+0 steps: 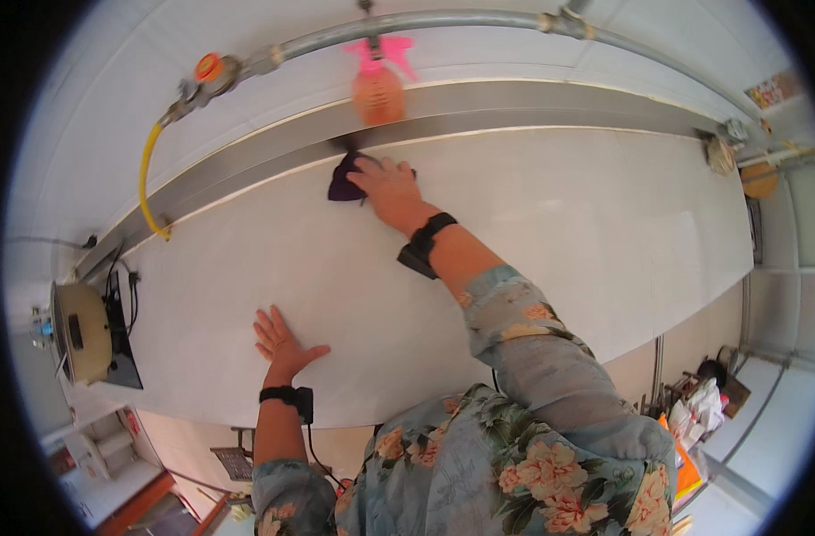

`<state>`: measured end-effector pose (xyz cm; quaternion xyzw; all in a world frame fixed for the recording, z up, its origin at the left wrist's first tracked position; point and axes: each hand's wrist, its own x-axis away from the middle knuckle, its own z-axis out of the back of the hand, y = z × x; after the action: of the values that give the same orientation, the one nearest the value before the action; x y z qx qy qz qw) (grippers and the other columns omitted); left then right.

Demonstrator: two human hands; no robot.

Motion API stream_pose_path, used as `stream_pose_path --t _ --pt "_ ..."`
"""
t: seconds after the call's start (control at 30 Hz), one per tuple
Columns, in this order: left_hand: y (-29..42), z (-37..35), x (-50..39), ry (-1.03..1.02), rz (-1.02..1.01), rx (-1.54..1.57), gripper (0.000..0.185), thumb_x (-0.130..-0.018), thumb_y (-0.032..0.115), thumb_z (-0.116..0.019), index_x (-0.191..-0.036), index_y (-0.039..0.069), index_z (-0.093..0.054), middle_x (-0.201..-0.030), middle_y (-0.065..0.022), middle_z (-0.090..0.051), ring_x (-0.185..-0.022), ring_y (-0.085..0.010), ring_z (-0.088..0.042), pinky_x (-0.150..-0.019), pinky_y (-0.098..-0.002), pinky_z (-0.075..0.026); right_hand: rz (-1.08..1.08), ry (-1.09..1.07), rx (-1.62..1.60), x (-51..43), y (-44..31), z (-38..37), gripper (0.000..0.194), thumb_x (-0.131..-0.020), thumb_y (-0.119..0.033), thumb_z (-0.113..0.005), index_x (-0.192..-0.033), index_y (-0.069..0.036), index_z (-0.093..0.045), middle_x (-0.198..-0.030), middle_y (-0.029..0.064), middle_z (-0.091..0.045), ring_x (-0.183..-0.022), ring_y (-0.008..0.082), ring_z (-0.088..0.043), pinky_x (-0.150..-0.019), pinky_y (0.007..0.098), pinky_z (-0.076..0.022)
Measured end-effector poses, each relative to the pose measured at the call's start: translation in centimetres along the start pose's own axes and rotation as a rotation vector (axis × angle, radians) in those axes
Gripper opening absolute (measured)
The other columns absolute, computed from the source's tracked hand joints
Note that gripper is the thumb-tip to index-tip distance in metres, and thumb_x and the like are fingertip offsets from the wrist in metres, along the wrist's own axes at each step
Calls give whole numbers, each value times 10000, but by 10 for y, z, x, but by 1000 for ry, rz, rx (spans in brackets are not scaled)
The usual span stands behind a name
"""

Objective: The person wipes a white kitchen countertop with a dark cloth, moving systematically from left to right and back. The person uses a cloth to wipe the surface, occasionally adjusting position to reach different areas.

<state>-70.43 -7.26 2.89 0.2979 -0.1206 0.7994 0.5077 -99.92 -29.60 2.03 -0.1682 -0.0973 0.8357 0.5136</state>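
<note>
A dark purple cloth (345,179) lies bunched at the back of the white tabletop (568,221), against the metal ledge. My right hand (386,191) is on top of it, fingers spread over the cloth and holding it to the surface; part of the cloth is hidden beneath my palm. Further forward and to the left, my left hand (283,345) rests on the tabletop with its fingers apart and nothing in it. Each wrist wears a black strap with a small box.
A spray bottle (378,94) with a pink head hangs from the metal pipe (447,22) behind the cloth. A yellow hose (147,177) drops to the table's back left. A beige pot (86,333) stands on a black cooktop (122,362) at left. A wrapped item (720,155) sits back right.
</note>
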Motion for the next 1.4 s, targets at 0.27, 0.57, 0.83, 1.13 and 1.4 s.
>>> stream_pose_path --t 0.27,0.57,0.83,1.13,1.4 --pt "7 2 2 1 29 -6 1520 -510 382 -946 -1553 169 139 -1617 -148 194 -1484 -380 178 -1168 -577 10 -388 168 228 110 193 87 543 -779 -35 -605 -1267 -273 -617 -1409 -53 -524 -1174 274 -526 -922 496 -433" --pt "5 -1 -4 -9 52 -72 1512 -539 370 -944 -1549 162 161 -1615 -147 205 -1485 -390 167 -1173 -580 -13 -760 177 475 179 346 145 550 -852 -103 -549 -1362 -307 -525 -1425 -43 -508 -1188 286 -551 -876 542 -488" --pt "-2 -3 -3 0 12 -64 1484 -562 401 -934 -1554 157 142 -1617 -153 197 -1486 -396 154 -1169 -587 -26 -1099 12 496 265 356 178 617 -895 -236 -581 -1476 -280 -378 -1525 -4 -388 -1268 300 -496 -960 547 -452" --pt "-3 -2 1 28 -31 -58 1432 -585 417 -918 -1564 164 98 -1625 -154 165 -1489 -398 134 -1163 -602 -40 -1199 41 501 428 264 179 661 -898 -213 -640 -1488 -267 -348 -1539 6 -366 -1276 329 -474 -962 537 -456" --pt "3 -1 3 34 -34 -100 1409 -603 480 -891 -1564 158 88 -1622 -171 157 -1485 -418 121 -1147 -633 -55 -1252 127 607 486 159 150 639 -840 -168 -646 -1441 -203 -432 -1493 63 -423 -1153 346 -542 -864 530 -498"
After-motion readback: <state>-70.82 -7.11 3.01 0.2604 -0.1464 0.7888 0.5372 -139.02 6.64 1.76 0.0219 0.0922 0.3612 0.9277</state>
